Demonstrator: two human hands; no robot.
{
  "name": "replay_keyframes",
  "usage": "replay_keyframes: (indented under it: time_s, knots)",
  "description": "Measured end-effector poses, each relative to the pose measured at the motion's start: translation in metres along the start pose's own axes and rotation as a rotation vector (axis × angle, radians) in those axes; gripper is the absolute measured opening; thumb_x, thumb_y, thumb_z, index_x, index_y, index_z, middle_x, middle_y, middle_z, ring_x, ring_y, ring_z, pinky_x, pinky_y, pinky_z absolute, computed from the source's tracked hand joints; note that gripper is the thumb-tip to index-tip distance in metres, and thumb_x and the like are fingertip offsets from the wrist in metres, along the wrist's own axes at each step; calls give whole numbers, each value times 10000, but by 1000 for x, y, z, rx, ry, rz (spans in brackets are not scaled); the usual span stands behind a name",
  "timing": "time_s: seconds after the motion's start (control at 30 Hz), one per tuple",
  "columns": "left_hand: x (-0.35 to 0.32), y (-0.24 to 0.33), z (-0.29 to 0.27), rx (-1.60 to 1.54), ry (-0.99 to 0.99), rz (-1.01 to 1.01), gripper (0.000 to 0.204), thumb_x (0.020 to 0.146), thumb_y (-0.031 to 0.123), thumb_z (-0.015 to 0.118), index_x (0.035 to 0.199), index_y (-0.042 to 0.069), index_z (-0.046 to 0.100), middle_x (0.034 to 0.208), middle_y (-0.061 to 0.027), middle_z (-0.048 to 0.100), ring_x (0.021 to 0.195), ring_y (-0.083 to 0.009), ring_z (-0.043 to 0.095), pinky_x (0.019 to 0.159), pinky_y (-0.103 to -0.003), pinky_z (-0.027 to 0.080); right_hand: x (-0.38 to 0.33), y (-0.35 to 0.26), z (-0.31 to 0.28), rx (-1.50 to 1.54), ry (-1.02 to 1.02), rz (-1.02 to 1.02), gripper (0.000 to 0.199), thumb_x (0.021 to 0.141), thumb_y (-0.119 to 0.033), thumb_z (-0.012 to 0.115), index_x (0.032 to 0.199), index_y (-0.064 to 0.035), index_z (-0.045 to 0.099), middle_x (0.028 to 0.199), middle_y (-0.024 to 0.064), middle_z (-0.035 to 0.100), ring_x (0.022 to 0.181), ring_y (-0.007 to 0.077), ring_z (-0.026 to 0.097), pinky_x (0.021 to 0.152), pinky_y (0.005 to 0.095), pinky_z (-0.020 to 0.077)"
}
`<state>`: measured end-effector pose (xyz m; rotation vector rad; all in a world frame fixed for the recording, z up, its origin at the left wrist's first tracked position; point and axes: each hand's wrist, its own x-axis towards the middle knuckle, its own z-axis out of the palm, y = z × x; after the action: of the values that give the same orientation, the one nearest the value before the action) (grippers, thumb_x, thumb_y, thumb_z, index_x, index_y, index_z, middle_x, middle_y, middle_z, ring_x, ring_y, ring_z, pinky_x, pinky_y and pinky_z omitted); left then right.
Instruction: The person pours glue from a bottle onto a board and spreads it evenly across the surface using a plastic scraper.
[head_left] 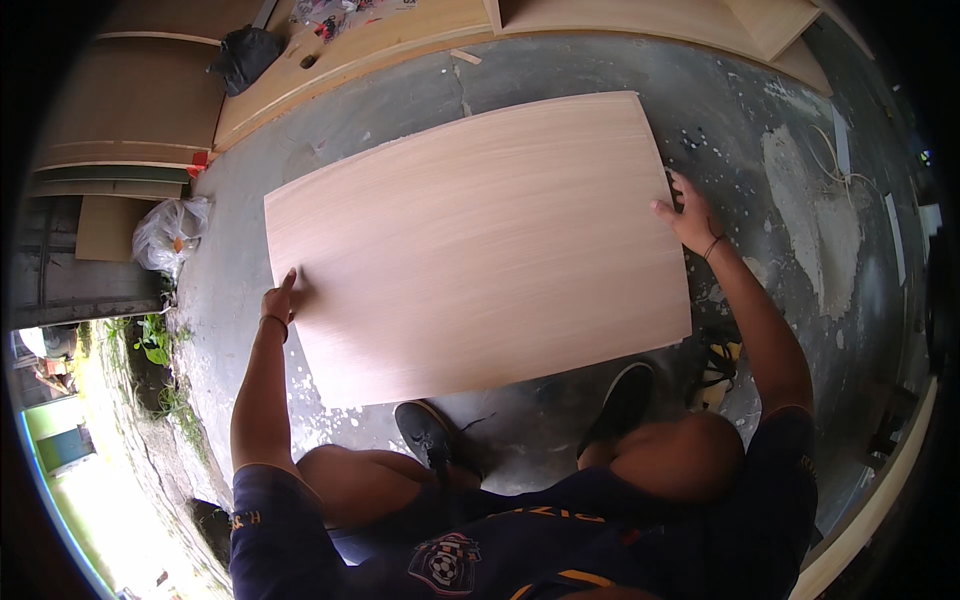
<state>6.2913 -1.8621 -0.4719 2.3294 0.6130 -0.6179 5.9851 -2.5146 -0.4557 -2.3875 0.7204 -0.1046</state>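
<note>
A stained grey concrete floor fills most of the view, blotched with pale patches and paint spatter. On it, in the middle, lies a large light wooden panel, flat, pale pinkish-brown with fine grain, its far corners pointing up and right in the picture. Beyond it, along the far edge of the floor, more wood boards lie stacked and leaning, some tan, some darker brown. The person squats at the near edge of the panel, in dark shorts and a dark shirt, with two dark shoes planted on the floor just under the panel's near edge. The left hand rests at the panel's left edge, forefinger stretched out along the wood and the other fingers curled, so this grip lies against the edge rather than clamped round it. The right hand is at the panel's right edge, fingers spread apart and pressed on the rim; this grip is apart, touching the wood without closing on it. Left of the panel, near the wall, sits a clear plastic bag with something orange inside, and farther back a black bag lies on the boards. A small yellow and black object lies by the right shoe.
</note>
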Motion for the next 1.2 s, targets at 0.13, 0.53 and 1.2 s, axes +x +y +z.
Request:
replay_keyframes:
  time_s: [0.13, 0.53, 1.2]
  knots:
    - [2, 9, 30, -25, 246, 122, 711, 604, 581, 713, 887, -64, 606, 861, -183, 632, 819, -268, 607, 741, -363, 467, 36, -52, 8, -416, -5, -260, 772, 730, -412, 667, 1324, -39, 345, 1375, 199, 313, 1269, 353, 294, 1016, 446, 287]
    - [-55, 53, -10, 70, 234, 365, 772, 663, 547, 692, 1082, -84, 541, 976, -211, 622, 901, -264, 620, 793, -352, 475, 68, -178, 69, -614, -236, -409, 1001, 572, -476, 757, 1387, -169, 262, 1451, 151, 189, 1345, 323, 147, 1041, 543, 182]
    - [-80, 14, 26, -124, 11, 442, 564, 624, 247, 749, 1067, -12, 513, 974, -160, 600, 894, -269, 593, 747, -347, 486, 85, -163, 58, -606, -265, -353, 1116, 459, -320, 848, 1390, -155, 255, 1438, 163, 193, 1321, 330, 184, 1072, 418, 218]
